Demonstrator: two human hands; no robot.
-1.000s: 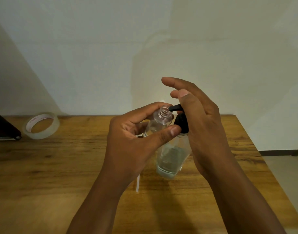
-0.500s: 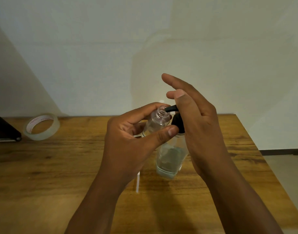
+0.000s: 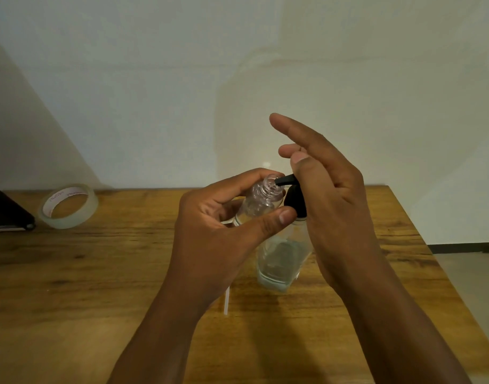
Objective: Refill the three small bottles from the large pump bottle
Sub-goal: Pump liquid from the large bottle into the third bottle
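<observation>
A large clear pump bottle [image 3: 282, 259] with a black pump head [image 3: 294, 196] stands on the wooden table [image 3: 99, 273], a little liquid at its bottom. My left hand [image 3: 221, 234] holds a small clear bottle [image 3: 261, 199], uncapped and tilted, with its threaded mouth right at the black nozzle tip. My right hand [image 3: 329, 200] rests on top of the pump head with its thumb, while its fingers stretch out apart above. Other small bottles are not visible.
A roll of clear tape [image 3: 68, 205] lies at the back left of the table. A dark flat object [image 3: 8, 214] sits at the left edge. A thin white tube [image 3: 226, 302] lies on the table below my left hand. The wall is close behind.
Both hands and the bottles drifted slightly left. The small bottle's mouth stays at the nozzle; the right hand's fingers have lifted a little higher.
</observation>
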